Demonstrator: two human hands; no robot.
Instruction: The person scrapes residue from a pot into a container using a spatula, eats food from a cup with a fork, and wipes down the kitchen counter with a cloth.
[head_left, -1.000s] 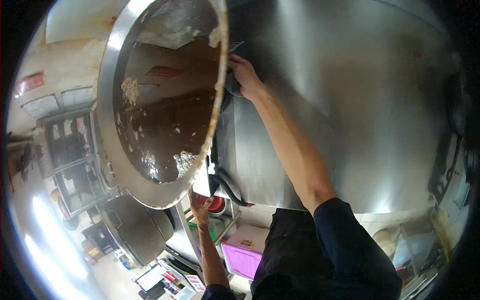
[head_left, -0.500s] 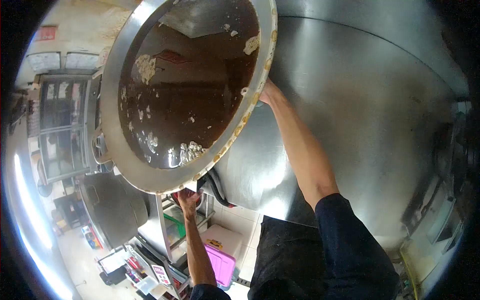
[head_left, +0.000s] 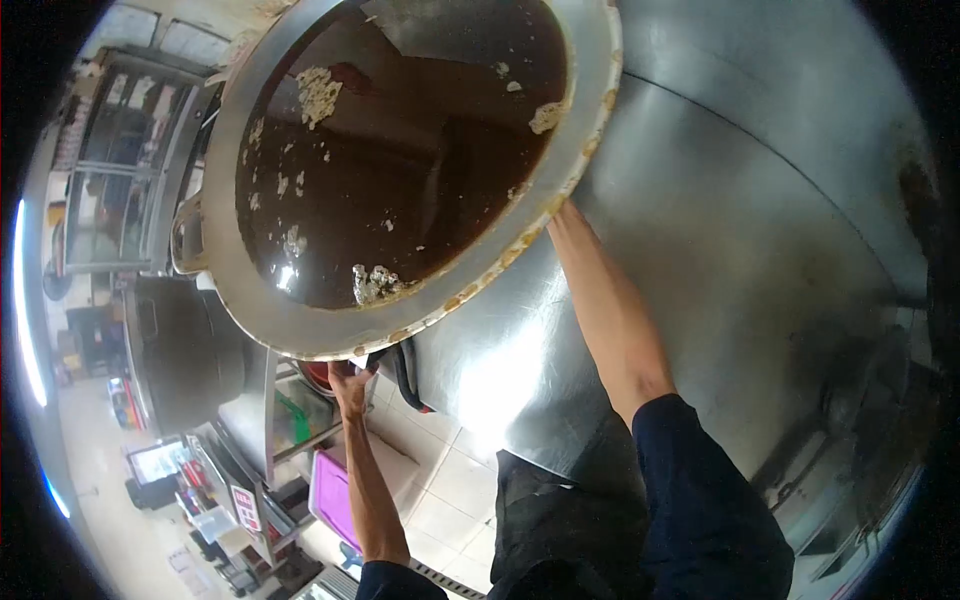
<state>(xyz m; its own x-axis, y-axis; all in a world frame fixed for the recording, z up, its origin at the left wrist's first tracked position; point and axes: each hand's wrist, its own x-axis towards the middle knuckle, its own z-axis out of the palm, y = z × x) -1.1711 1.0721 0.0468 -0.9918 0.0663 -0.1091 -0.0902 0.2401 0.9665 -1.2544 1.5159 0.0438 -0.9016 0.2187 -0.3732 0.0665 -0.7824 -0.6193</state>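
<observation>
A large metal pot [head_left: 235, 270] with a stained rim holds dark brown liquid with pale foam patches and bubbles on it. At the pot's lower edge is my left hand [head_left: 350, 388], closed against its underside, with the thumb visible and the fingertips partly hidden. A small white patch shows beside that hand. My right forearm reaches up to the pot's right side, where the rim hides the fingers of my right hand [head_left: 562, 217]. One loop handle [head_left: 190, 235] stands out on the pot's left side, with no hand on it.
A broad steel surface [head_left: 720, 250] spans the right side. A black hose [head_left: 406, 375] hangs at its edge. Below left are a red container [head_left: 317, 374], a shelf with something green, and a purple-lidded box [head_left: 333, 492] on the tiled floor. Cabinets and a large grey bin [head_left: 185, 350] stand left.
The pot has shifted right in view and more of its liquid surface shows. My left hand stays at its lower edge. My right hand has gone from visible to mostly hidden behind the rim.
</observation>
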